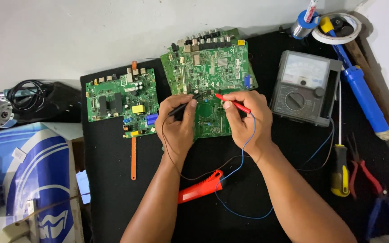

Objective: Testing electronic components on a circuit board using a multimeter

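Your black mat (113, 198) carries everything: the large green circuit board (210, 67) lies at its far edge, middle, a smaller green board (120, 101) just beside it toward the left edge, and the grey analog meter (305, 87) toward the right edge. Your left hand (176, 128) pinches the black probe (186, 104), your right hand (246, 117) grips the red probe (231, 102); both tips touch the large board's centre, close together.

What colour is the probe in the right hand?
Red probe, seen in the head view.
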